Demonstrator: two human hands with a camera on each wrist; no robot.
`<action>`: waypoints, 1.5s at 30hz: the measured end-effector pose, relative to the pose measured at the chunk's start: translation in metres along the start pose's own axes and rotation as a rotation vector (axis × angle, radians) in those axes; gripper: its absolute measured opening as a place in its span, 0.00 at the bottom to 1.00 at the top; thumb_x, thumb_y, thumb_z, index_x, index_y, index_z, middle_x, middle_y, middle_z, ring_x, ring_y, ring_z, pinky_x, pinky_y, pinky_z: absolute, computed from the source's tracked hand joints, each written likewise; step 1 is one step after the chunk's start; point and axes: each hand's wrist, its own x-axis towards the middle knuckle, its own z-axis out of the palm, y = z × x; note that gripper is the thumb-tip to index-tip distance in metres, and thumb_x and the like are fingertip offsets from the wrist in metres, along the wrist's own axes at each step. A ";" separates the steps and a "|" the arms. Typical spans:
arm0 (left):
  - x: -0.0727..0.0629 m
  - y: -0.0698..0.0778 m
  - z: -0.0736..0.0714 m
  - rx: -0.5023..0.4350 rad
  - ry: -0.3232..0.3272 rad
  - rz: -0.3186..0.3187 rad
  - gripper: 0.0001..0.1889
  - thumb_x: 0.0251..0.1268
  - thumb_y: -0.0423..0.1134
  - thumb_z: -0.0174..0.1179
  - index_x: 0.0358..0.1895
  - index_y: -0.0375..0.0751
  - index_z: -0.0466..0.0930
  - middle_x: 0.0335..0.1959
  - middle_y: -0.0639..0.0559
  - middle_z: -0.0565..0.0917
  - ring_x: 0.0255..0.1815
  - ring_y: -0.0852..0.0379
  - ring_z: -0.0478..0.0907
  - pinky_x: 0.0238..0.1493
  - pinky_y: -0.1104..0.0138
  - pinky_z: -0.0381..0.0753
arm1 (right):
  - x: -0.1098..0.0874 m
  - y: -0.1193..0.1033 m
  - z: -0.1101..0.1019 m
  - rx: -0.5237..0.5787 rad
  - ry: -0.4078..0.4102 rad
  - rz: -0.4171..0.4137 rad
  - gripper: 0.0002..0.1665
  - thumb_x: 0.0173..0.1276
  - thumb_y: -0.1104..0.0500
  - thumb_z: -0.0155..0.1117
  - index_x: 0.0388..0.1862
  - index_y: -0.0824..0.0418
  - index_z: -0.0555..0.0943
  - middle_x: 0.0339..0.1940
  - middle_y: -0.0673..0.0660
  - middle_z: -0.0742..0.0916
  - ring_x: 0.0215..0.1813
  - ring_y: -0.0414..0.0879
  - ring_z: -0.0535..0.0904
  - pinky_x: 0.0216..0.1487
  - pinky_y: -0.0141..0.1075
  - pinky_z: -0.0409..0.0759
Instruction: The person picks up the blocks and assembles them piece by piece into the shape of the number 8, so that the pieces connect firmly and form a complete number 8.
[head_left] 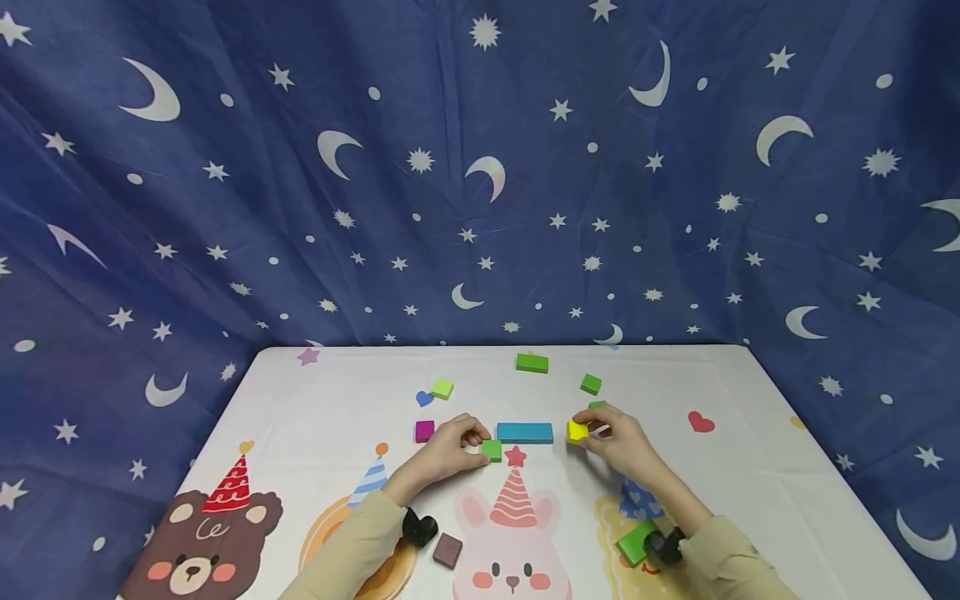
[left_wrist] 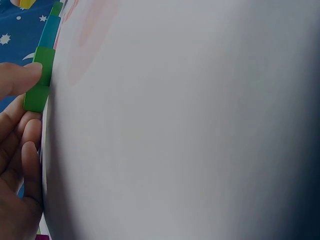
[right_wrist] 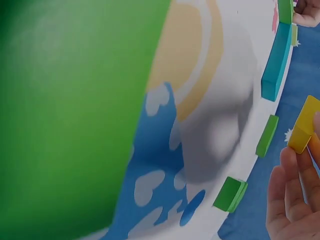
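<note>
My left hand [head_left: 448,448] pinches a small green block [head_left: 491,451] between thumb and fingers, just below the left end of a long blue block [head_left: 525,432]. In the left wrist view the thumb presses on that green block [left_wrist: 44,67]. Right of the blue block, my right hand [head_left: 624,442] holds a yellow block [head_left: 577,432] by its fingertips. The right wrist view shows the yellow block [right_wrist: 302,127] apart from the tabletop. A green block [head_left: 597,405] is partly hidden behind the right hand.
A magenta block [head_left: 424,431] lies left of the left hand. Farther back are a light green block [head_left: 442,389], a long green block [head_left: 532,363] and a green cube [head_left: 591,383]. Nearer are a brown block [head_left: 447,551] and a green block [head_left: 634,543] beside the right wrist.
</note>
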 end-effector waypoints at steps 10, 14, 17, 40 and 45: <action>0.001 -0.001 0.001 0.006 0.003 0.007 0.14 0.50 0.32 0.71 0.41 0.37 0.81 0.36 0.48 0.77 0.38 0.58 0.72 0.39 0.74 0.73 | 0.001 -0.002 0.009 0.024 -0.015 -0.028 0.17 0.55 0.68 0.70 0.45 0.59 0.83 0.42 0.53 0.85 0.43 0.48 0.79 0.46 0.38 0.81; 0.001 -0.001 0.002 0.026 0.011 0.022 0.13 0.49 0.32 0.71 0.40 0.37 0.81 0.35 0.47 0.77 0.37 0.58 0.73 0.38 0.74 0.72 | 0.000 -0.003 0.012 0.024 -0.035 0.000 0.17 0.55 0.68 0.70 0.45 0.58 0.83 0.42 0.52 0.84 0.43 0.47 0.79 0.47 0.40 0.81; 0.001 -0.001 0.002 0.033 0.016 0.023 0.13 0.49 0.32 0.71 0.39 0.37 0.81 0.34 0.47 0.77 0.36 0.58 0.73 0.37 0.73 0.72 | 0.001 -0.003 0.013 0.027 -0.048 0.021 0.17 0.55 0.68 0.69 0.45 0.58 0.83 0.42 0.52 0.84 0.44 0.48 0.78 0.48 0.42 0.81; -0.001 -0.003 -0.001 0.022 0.029 0.116 0.12 0.50 0.33 0.70 0.39 0.36 0.81 0.32 0.50 0.76 0.34 0.62 0.71 0.36 0.74 0.72 | 0.005 -0.009 0.020 -0.051 -0.117 0.036 0.16 0.53 0.70 0.71 0.42 0.60 0.84 0.41 0.52 0.84 0.42 0.45 0.77 0.44 0.38 0.81; 0.001 -0.004 0.000 0.030 0.017 0.042 0.13 0.49 0.33 0.72 0.39 0.38 0.81 0.34 0.48 0.77 0.36 0.58 0.73 0.37 0.74 0.72 | 0.006 -0.009 0.022 -0.099 -0.144 0.043 0.16 0.52 0.69 0.72 0.41 0.59 0.84 0.39 0.51 0.84 0.39 0.43 0.76 0.42 0.35 0.79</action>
